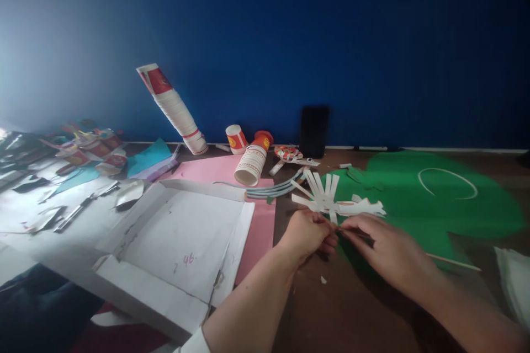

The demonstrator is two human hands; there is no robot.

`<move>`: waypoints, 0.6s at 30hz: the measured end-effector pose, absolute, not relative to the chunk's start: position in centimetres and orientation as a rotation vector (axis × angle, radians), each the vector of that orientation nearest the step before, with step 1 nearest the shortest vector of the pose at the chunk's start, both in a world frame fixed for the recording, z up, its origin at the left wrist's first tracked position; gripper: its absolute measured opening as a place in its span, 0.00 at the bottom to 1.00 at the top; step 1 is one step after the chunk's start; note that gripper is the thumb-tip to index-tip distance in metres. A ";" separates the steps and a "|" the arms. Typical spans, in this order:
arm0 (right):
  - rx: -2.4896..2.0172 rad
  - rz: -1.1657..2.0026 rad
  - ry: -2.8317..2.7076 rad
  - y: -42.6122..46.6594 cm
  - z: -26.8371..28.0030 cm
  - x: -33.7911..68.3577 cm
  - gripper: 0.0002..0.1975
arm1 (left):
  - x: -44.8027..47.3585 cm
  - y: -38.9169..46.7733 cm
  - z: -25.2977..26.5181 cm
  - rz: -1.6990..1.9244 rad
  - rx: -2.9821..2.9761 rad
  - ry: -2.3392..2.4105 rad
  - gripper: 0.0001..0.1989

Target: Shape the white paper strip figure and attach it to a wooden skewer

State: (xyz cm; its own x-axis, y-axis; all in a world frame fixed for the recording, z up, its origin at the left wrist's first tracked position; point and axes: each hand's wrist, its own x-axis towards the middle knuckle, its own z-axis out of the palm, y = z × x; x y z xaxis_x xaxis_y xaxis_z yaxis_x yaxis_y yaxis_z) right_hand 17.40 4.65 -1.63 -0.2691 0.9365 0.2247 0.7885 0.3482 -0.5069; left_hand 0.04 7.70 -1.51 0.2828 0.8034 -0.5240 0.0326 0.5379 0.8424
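Observation:
My right hand is closed, pinching a thin wooden stick whose far end sticks out to the right past the wrist. My left hand is closed too, with its fingertips meeting the near end of this stick; the exact contact is too small to make out. Just beyond both hands lies a white paper piece cut into spread strips, like a flower. A ragged white paper scrap is beside it, above my right hand.
Left of my hands is a shallow white box on pink paper. Stacked paper cups lean on the blue wall, with more cups nearby. A black phone stands there. Green paper lies right, bearing a white ring.

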 end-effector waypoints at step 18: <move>-1.589 0.474 -2.227 5.0 -0.9 17.5 0.11 | 0.1 7.3 -1.5 0.628 0.933 1.191 0.07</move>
